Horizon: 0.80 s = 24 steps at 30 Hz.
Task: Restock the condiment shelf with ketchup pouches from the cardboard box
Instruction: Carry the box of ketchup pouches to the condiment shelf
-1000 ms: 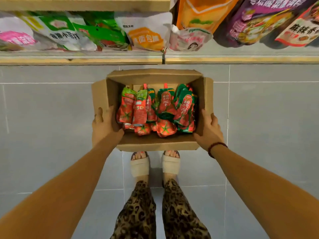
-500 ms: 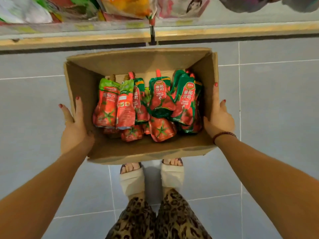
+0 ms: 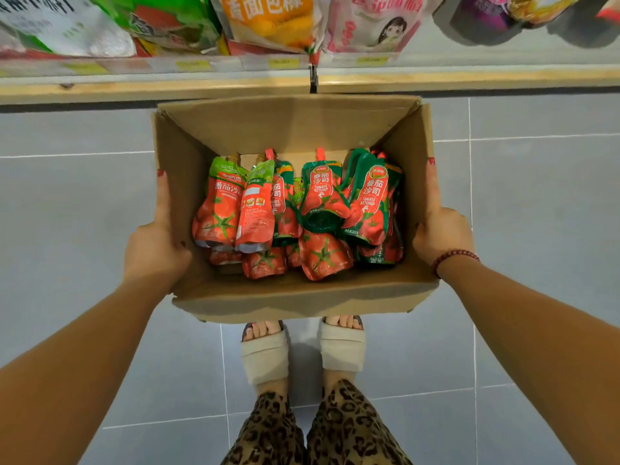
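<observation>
I carry the cardboard box (image 3: 295,297), my left hand (image 3: 152,250) and right hand (image 3: 439,233) clamped on its side walls. Ketchup pouches (image 3: 302,213) lie inside. Next, I think, set it down below the shelf (image 3: 469,77).

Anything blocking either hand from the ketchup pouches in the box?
Nothing covers the ketchup pouches: the cardboard box is open on top, no flap or lid over them. But the left hand and right hand both grip the box's side walls, holding it above the floor, so neither is free to reach in.
</observation>
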Available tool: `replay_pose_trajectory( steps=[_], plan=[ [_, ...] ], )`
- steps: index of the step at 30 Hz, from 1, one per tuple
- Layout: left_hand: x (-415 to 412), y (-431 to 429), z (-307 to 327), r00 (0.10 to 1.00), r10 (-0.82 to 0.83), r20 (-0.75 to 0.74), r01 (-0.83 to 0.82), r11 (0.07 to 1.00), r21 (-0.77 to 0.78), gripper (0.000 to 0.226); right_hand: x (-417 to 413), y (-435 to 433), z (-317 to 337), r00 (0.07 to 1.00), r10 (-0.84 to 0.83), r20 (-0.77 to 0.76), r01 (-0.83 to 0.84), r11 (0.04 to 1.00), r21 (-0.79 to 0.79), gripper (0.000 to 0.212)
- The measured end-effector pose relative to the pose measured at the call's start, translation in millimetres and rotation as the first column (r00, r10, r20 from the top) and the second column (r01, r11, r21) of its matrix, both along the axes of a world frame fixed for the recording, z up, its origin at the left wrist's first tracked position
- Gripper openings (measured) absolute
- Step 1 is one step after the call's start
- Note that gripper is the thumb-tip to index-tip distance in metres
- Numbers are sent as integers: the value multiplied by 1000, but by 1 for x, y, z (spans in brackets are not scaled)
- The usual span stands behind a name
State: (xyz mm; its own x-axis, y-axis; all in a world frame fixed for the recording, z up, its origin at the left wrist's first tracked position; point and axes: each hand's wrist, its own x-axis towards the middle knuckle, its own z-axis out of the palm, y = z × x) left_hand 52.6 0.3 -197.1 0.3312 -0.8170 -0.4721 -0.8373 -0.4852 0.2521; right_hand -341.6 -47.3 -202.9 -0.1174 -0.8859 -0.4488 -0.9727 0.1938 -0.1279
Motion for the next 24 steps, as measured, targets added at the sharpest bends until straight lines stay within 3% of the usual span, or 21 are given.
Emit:
replay_pose_trajectory(
  steps=[10,14,19,24],
  plan=[
    [48,49,80,995,102,-19,-100,991,89,122,46,-8,76,981,194,-17,-190,975,117,120],
    [77,84,140,981,191,23,-192,975,108,118,84,-11,124,947,321,-29,-313,938,148,98],
    [112,141,234,932,351,89,-359,928,95,115,145,-18,196,845,529,75,-533,844,57,115],
    [144,204,331,857,506,97,-510,860,19,112,229,-20,291,726,684,75,-686,728,-5,116]
  ],
)
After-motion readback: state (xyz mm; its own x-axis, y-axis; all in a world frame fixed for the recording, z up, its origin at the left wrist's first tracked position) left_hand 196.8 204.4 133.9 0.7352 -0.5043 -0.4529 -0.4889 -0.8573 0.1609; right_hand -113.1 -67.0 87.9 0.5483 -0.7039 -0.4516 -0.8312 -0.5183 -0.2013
